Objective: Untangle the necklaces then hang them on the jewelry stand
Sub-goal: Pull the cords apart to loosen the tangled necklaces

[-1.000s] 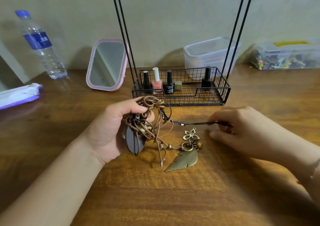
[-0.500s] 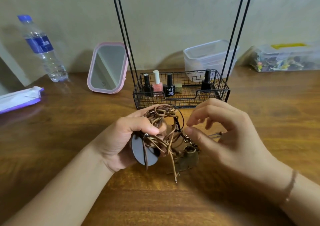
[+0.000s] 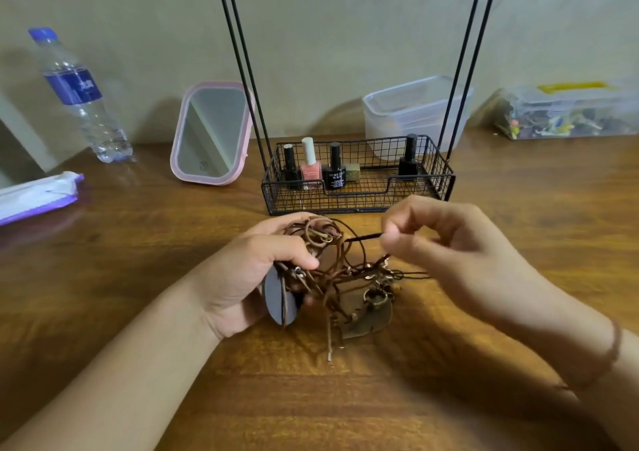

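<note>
Just in front of the black wire jewelry stand (image 3: 358, 187), above the brown wooden table (image 3: 138, 260), two bare hands work at a tangled bundle of brown cord necklaces (image 3: 328, 270). The left hand (image 3: 249, 277) grips the bundle, its fingers (image 3: 294, 250) curled round the cords, and a dark grey round disc pendant (image 3: 280, 300) hangs against its palm. The right hand (image 3: 449, 253) pinches one dark cord strand (image 3: 363, 237) between thumb and forefinger, the strand running from the knot to the fingertips. A bronze leaf-shaped metal pendant (image 3: 366, 319) dangles low on the tangle, near the table.

The stand's basket holds four nail polish bottles: three black ones and a pink one with a white cap (image 3: 310, 167). One black bottle (image 3: 334, 174) carries a white label, blurred; it seems to begin "GUME", the rest unreadable. The hooks on the stand's top bar are bare. At far left stands a clear plastic water bottle with a blue cap and blue label (image 3: 77, 94), its white characters too blurred to read. A pink-framed mirror (image 3: 211, 134) leans beside the stand, and a clear plastic lidded tub (image 3: 411, 111) sits behind it.
</note>
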`<move>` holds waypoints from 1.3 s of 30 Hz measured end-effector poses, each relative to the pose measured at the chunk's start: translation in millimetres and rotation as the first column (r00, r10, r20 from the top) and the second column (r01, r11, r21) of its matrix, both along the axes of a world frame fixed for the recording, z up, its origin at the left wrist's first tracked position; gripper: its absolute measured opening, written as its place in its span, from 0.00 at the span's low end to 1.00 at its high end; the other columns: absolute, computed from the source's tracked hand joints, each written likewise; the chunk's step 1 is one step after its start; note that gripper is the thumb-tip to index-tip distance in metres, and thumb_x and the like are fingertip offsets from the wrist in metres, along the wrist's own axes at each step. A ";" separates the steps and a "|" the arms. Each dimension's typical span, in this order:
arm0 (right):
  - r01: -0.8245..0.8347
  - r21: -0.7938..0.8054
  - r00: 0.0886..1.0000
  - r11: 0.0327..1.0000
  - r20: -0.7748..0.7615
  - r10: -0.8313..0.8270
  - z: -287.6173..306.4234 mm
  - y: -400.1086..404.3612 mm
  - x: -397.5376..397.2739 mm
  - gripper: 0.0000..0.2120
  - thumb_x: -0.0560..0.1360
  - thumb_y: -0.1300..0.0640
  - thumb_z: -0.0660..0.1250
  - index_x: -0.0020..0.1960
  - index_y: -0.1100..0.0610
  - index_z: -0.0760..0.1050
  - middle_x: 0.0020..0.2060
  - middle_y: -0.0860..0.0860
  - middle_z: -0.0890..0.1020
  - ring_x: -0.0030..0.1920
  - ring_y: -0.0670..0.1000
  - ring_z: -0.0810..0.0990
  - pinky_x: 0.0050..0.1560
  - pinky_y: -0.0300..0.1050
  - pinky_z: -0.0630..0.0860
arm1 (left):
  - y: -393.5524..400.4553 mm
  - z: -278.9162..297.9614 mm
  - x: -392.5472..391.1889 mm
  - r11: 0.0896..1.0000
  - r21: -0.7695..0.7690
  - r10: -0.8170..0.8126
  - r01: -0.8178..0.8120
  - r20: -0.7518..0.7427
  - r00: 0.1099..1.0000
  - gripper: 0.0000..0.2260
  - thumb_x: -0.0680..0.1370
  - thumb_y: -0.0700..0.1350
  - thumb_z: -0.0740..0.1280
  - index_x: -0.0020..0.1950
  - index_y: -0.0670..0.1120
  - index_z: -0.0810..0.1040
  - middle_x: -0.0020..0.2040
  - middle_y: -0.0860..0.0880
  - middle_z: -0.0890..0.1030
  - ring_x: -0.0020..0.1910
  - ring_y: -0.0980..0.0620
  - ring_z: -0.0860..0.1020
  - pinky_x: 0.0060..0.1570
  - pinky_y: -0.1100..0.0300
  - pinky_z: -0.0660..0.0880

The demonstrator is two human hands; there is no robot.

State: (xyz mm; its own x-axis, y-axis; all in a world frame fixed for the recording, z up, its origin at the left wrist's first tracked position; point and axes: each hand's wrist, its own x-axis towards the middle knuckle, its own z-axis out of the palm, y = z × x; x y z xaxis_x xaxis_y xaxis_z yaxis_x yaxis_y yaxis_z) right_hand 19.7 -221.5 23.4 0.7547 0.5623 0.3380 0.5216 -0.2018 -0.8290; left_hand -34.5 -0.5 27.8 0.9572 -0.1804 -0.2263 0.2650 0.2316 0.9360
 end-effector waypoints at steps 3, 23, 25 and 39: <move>-0.158 0.073 0.942 0.985 -0.286 0.173 5.1 -7.1 4.6 0.30 0.65 0.37 0.71 0.43 0.66 0.75 0.36 0.50 0.73 0.38 0.51 0.69 0.41 0.41 0.66 | 0.8 -0.4 -0.1 0.997 0.072 0.012 -0.013 0.021 1.000 0.25 0.61 0.36 0.70 0.58 0.42 0.79 0.46 0.40 0.82 0.38 0.46 0.80 0.27 0.59 0.73; -0.270 0.576 0.756 0.771 -0.369 0.541 18.5 -22.2 11.1 0.08 0.73 0.52 0.70 0.49 0.56 0.80 0.29 0.50 0.75 0.39 0.57 0.79 0.42 0.54 0.78 | -9.6 4.0 -2.0 0.909 0.405 0.047 -0.100 0.139 0.989 0.13 0.71 0.33 0.71 0.53 0.47 0.81 0.42 0.49 0.84 0.39 0.56 0.82 0.32 0.66 0.76; -0.280 0.586 0.738 0.760 -0.376 0.561 14.2 -14.1 5.5 0.06 0.75 0.55 0.68 0.51 0.55 0.78 0.31 0.52 0.75 0.38 0.56 0.78 0.40 0.54 0.78 | -14.6 2.8 -2.2 0.885 0.446 0.055 -0.133 0.185 0.981 0.16 0.75 0.34 0.70 0.57 0.52 0.79 0.50 0.51 0.84 0.49 0.56 0.83 0.41 0.66 0.77; -0.070 0.689 0.757 0.721 -0.434 0.489 14.9 -3.2 0.8 0.09 0.77 0.58 0.58 0.50 0.55 0.77 0.32 0.51 0.74 0.37 0.52 0.76 0.39 0.50 0.79 | -44.3 -14.4 -19.4 0.686 0.604 -0.152 -0.405 0.664 0.732 0.13 0.71 0.54 0.71 0.54 0.52 0.79 0.50 0.54 0.80 0.55 0.50 0.79 0.53 0.52 0.76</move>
